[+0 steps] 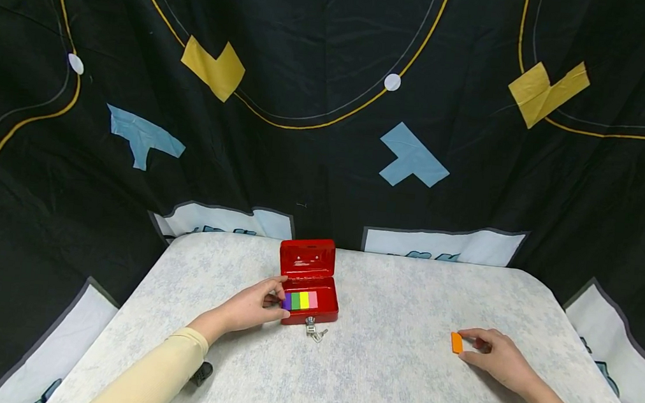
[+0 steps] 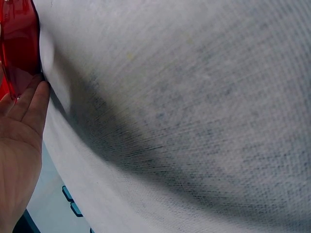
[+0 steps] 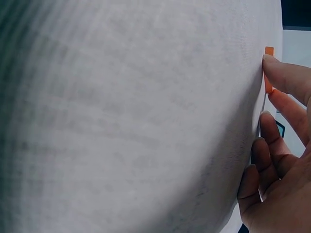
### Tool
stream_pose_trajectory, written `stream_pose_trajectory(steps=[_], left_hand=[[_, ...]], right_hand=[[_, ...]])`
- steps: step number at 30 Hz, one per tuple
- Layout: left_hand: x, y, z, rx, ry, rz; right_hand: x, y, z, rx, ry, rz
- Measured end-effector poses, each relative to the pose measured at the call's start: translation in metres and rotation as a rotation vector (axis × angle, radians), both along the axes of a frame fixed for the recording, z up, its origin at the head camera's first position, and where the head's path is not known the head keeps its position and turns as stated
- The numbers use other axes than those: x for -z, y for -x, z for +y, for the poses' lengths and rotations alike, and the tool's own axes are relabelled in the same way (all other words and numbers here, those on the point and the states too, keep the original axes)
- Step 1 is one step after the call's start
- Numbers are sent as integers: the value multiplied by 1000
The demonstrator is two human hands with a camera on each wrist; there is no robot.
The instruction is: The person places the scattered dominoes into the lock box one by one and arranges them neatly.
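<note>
A small red metal cash box [image 1: 324, 317] stands with its lid [image 1: 307, 258] raised. Inside, several coloured blocks lie side by side: purple [image 1: 287, 301], green [image 1: 295, 301], yellow [image 1: 304, 300] and pink [image 1: 312, 300]. My left hand [image 1: 253, 302] grips the box's left end, thumb by the front corner and index finger farther back; in the left wrist view other fingers touch its outer wall. Well to the right, my right hand [image 1: 501, 358] pinches an orange block [image 1: 456, 343] between thumb and index finger, at the table. Its remaining fingers curl loosely in the right wrist view.
A silver padlock [image 1: 310, 326] with keys [image 1: 319, 335] hangs at the box's front. The table [image 1: 376, 373] has a pale mottled cloth and rounded far corners. Behind it hangs a black curtain [image 1: 313, 181] with yellow and blue tape pieces.
</note>
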State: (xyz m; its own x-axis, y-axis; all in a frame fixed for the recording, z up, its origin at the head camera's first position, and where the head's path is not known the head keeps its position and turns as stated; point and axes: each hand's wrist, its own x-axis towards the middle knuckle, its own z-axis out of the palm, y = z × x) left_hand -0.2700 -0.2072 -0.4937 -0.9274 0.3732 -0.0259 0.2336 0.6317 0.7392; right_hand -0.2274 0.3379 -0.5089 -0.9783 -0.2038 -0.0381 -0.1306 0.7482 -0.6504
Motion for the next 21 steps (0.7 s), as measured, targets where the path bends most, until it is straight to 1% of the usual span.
stream_pose_trajectory(steps=[13, 21], left_hand=[[-2, -1, 1, 6, -5, 6], [-2, -1, 1, 10, -2, 12]], right_hand=[[-3, -1, -3, 22, 10, -18], [-3, 0, -3, 23, -6, -6]])
